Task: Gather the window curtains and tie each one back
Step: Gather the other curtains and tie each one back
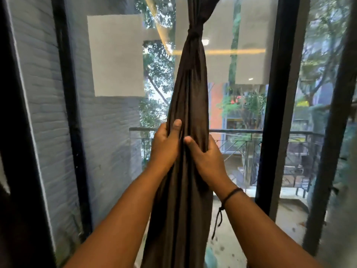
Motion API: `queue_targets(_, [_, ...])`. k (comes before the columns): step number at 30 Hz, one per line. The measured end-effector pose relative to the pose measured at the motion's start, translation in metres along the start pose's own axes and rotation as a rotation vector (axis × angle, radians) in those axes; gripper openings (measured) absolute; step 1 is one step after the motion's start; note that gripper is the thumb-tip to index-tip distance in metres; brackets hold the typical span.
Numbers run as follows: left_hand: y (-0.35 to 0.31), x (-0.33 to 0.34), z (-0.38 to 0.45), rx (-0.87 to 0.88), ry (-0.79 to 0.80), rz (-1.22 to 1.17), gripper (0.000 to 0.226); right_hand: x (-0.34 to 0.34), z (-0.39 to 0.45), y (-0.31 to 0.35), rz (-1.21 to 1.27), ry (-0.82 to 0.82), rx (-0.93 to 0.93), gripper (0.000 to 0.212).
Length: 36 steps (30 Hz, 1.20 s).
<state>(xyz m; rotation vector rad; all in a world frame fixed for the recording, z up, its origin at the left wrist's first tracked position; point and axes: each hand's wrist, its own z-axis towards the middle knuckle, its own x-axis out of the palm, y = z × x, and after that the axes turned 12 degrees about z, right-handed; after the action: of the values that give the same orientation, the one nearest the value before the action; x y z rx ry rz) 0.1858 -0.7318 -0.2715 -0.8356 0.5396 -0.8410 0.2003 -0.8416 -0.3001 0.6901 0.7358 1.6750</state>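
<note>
A dark brown curtain (190,89) hangs bunched into one thick column in front of the window glass. High up it is cinched by a knot (195,33) of the same dark cloth. My left hand (166,146) grips the bundle from the left, thumb pressed onto the folds. My right hand (206,157) clasps it from the right, slightly lower, thumb touching the fabric beside the left hand. A thin black cord bracelet (230,194) circles my right wrist. The curtain's lower end runs out of the frame between my forearms.
Black window frame posts stand at the left (69,113) and right (278,105) of the pane. A further dark post (334,132) is at the far right. Beyond the glass lie a grey brick wall (48,113), a balcony railing (270,132) and trees.
</note>
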Motion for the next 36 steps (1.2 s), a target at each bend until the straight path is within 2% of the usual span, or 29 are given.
queue_targets(2, [-0.003,0.0,-0.016,0.022,-0.108,0.129,0.027,-0.017,-0.009,0.002,-0.063,-0.033,-0.003,0.042])
queue_targets(5, [-0.001,-0.018,-0.019,0.1,-0.282,0.426,0.035,-0.065,-0.01,0.005,-0.39,-0.171,-0.107,0.043])
queue_targets(7, [-0.002,-0.033,-0.018,0.137,-0.313,0.579,0.034,-0.095,-0.008,0.016,-0.531,-0.276,-0.07,0.044])
queue_targets(9, [-0.008,-0.035,-0.019,0.161,-0.274,0.586,0.035,-0.101,-0.002,0.022,-0.553,-0.263,-0.056,0.047])
queue_targets(13, [-0.002,-0.018,-0.055,0.112,-0.118,0.486,0.04,-0.072,-0.024,0.007,-0.461,-0.054,-0.082,0.045])
queue_targets(15, [0.021,-0.013,-0.078,0.016,-0.014,0.465,0.05,-0.07,-0.049,-0.02,-0.406,0.037,0.028,0.04])
queue_targets(19, [0.078,-0.006,-0.117,-0.071,0.137,0.568,0.045,-0.082,-0.101,-0.081,-0.586,0.26,0.254,0.044])
queue_targets(21, [0.1,-0.007,-0.132,-0.133,0.118,0.571,0.037,-0.091,-0.119,-0.095,-0.707,0.24,0.31,0.044])
queue_targets(24, [0.118,-0.022,-0.137,-0.227,0.006,0.669,0.037,-0.115,-0.126,-0.106,-0.818,0.046,0.303,0.031])
queue_targets(27, [0.116,-0.025,-0.122,-0.233,0.032,0.713,0.04,-0.125,-0.111,-0.108,-0.855,0.006,0.301,0.027])
queue_targets(30, [0.114,-0.019,-0.11,-0.2,0.12,0.637,0.038,-0.107,-0.095,-0.107,-0.79,0.105,0.347,0.038])
queue_targets(33, [0.104,-0.018,-0.084,-0.232,0.197,0.416,0.039,-0.092,-0.066,-0.095,-0.495,0.177,0.346,0.04])
queue_targets(36, [0.071,-0.017,-0.033,-0.166,0.225,0.23,0.039,-0.071,-0.012,-0.052,-0.145,0.21,0.345,0.046])
